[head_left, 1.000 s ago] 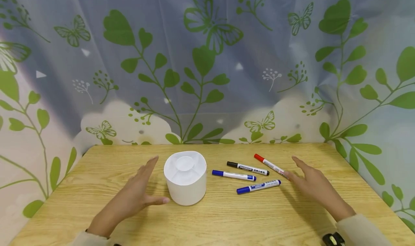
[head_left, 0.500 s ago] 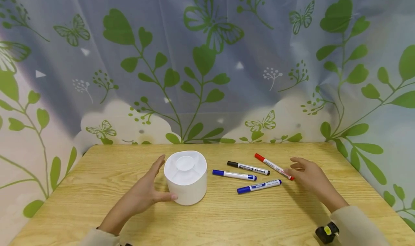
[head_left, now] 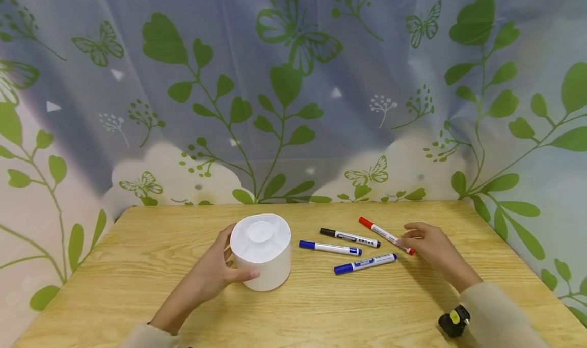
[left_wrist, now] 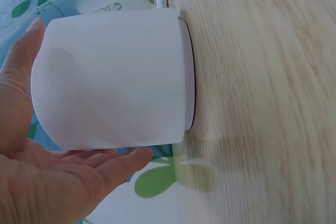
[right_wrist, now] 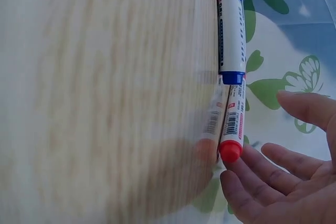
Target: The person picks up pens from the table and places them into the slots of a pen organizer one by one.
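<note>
A white pen holder (head_left: 263, 274) with a divided top stands upright on the table. My left hand (head_left: 208, 276) cups its left side, thumb on the front and fingers reaching round behind; in the left wrist view the fingers (left_wrist: 126, 169) lie along its wall. At the right, my right hand (head_left: 437, 251) is at the lower end of a red marker (head_left: 384, 233). In the right wrist view its fingers (right_wrist: 268, 174) are beside the marker's red end while the thumb stands apart, so the marker is not pinched.
Left of the red marker lie a black marker (head_left: 350, 237), a blue marker (head_left: 330, 248) and another blue marker (head_left: 365, 264). The wooden table (head_left: 321, 312) meets a leaf-patterned curtain (head_left: 293, 180) at its back edge.
My left hand has moved right, from beside the pen holder to round its side. The right hand's fingers have curled in from a wider spread near the red marker. The markers have stayed put.
</note>
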The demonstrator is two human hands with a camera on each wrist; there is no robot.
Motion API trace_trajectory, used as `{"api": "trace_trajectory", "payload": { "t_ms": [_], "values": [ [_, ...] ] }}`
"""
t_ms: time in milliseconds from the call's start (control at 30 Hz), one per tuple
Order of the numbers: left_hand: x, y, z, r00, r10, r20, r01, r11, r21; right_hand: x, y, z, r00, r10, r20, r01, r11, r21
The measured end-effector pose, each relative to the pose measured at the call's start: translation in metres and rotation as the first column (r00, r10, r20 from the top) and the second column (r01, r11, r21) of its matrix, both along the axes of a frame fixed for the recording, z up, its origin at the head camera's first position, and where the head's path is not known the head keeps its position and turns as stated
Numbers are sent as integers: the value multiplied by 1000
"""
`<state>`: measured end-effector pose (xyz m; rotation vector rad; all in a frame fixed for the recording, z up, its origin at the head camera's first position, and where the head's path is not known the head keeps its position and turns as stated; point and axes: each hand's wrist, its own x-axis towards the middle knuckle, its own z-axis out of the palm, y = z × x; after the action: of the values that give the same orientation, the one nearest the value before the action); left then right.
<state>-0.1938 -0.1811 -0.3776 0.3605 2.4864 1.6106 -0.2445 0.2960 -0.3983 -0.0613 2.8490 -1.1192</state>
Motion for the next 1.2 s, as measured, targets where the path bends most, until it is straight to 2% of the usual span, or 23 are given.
{"api": "trace_trajectory", "payload": {
  "t_ms": [267, 600, 900, 1200],
  "values": [
    [-3, 8, -2, 999, 30, -27, -29, 999, 40, -5, -5, -3, 1000, -14, -18, 14, 1000, -17],
    [-7, 16, -2, 994, 110, -9, -110, 994, 2, -11, -13, -8, 998, -53, -32, 52, 998, -47],
    [-9, 16, -4, 996, 89, -17, -89, 996, 11, -13, -15, -13, 995, -75, -68, 73, 997, -36],
    [-8, 15, -4, 995, 97, -5, -96, 995, 22, -15, -20, -15, 994, -112, -16, 110, 991, -72]
  ]
}}
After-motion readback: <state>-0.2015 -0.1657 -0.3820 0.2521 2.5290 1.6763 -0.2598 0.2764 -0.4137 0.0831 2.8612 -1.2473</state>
